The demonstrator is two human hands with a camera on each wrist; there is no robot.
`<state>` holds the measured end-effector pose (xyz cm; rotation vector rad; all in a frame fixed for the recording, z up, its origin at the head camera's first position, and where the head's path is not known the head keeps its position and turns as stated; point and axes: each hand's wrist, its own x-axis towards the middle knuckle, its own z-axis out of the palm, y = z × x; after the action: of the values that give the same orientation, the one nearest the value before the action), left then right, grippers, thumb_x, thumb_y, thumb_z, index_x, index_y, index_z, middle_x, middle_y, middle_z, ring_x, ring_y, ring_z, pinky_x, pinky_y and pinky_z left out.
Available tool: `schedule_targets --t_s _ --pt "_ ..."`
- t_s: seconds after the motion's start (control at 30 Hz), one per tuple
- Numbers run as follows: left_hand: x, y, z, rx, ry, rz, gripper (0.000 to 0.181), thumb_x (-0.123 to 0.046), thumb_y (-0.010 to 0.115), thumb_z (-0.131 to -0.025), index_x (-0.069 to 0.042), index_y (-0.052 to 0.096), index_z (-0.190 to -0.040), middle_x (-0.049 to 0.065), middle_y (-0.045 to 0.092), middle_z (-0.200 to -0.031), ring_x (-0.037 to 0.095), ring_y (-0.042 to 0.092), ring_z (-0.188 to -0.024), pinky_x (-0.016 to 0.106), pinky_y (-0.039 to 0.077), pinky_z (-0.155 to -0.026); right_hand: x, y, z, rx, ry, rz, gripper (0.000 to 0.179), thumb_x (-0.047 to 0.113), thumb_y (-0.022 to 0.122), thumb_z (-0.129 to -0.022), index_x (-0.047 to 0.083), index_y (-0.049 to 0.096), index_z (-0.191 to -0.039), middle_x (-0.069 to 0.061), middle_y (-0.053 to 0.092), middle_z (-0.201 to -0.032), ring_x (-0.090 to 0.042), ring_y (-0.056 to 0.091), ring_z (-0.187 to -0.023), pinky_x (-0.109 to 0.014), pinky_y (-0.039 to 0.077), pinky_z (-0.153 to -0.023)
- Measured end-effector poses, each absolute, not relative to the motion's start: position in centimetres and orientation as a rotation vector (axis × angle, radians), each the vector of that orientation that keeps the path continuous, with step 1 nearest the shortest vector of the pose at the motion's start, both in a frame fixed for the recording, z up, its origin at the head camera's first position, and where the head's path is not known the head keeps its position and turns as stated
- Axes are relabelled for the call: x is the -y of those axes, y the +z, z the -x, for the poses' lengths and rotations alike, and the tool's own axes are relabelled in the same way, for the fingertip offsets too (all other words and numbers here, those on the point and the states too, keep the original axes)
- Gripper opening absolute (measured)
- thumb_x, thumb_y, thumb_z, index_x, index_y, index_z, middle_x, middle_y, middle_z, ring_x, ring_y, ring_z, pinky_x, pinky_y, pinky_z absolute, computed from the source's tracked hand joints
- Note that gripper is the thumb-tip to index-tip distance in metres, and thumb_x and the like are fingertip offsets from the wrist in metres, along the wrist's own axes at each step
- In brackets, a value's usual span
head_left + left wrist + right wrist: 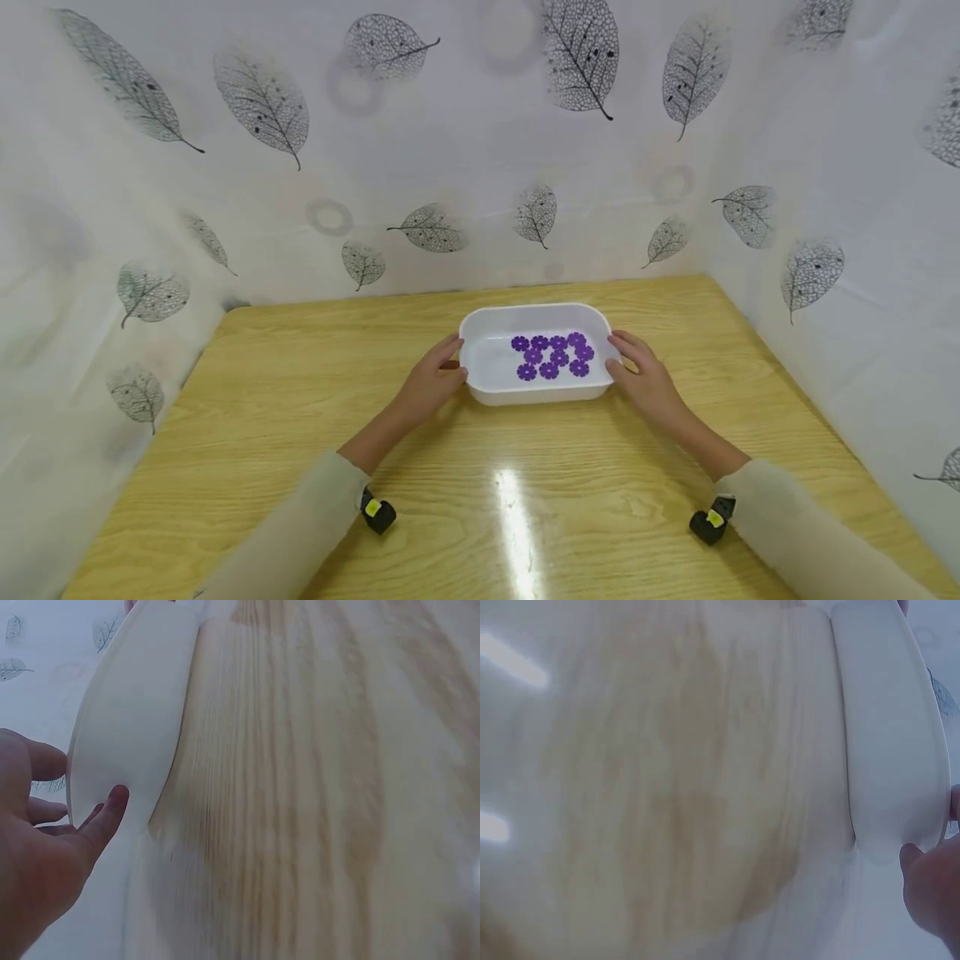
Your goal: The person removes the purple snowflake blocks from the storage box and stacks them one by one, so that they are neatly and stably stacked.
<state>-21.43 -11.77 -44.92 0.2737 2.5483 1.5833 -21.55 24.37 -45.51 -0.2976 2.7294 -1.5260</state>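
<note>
Sleeves (292, 525), pale, with a black device (378, 515) at each cuff, reach across the wooden table (420, 533). The left hand (429, 387) and right hand (651, 385) each pinch an end of the white tray (540, 395) between thumb and fingers, toward the table's far edge. Purple flower-shaped pieces (559, 358) lie mostly in its right part, and leaf-printed cloth (480, 150) hangs behind.

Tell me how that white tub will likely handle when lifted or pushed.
The white tub seems stiff: it shows no visible sag. Low and wide, it will probably slide rather than tip. The purple pieces, lying flat inside, may shift if tilted.
</note>
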Motion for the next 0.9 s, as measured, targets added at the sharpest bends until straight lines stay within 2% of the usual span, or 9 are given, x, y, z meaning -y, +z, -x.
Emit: schedule_targets --t_s 0.27,0.4,0.9 --pt "14.6 -44.8 20.0 -2.507 1.616 -0.312 0.058 -0.013 0.057 -0.1 -0.005 0.038 -0.155 0.007 0.026 -0.166 0.037 0.051 -0.132 0.041 0.056 -0.095 -22.0 -45.5 20.8 -2.655 -1.613 0.381 0.054 0.017 0.057 -0.104 -0.006 0.04 -0.15 -0.02 0.026 -0.163 -0.042 0.026 -0.15 -0.053 0.035 -0.114" --pt "15.9 -44.7 19.5 -2.484 1.628 -0.254 0.059 -0.013 0.057 -0.1 -0.006 0.038 -0.155 0.004 0.025 -0.167 0.036 0.05 -0.133 0.039 0.057 -0.094 -20.7 -45.5 20.5 -2.629 -1.637 0.39 0.054 0.016 0.058 -0.103 -0.007 0.041 -0.149 -0.021 0.026 -0.162 -0.042 0.026 -0.149 -0.051 0.036 -0.114" --pt "19.1 -44.3 17.9 -2.473 1.646 -0.231 0.059 -0.012 0.057 -0.101 -0.003 0.036 -0.155 0.007 0.023 -0.167 0.038 0.05 -0.132 0.042 0.056 -0.095 -17.4 -45.5 19.9 -2.597 -1.681 0.426 0.055 0.016 0.061 -0.101 -0.007 0.042 -0.148 -0.02 0.029 -0.161 -0.043 0.034 -0.146 -0.047 0.041 -0.11"
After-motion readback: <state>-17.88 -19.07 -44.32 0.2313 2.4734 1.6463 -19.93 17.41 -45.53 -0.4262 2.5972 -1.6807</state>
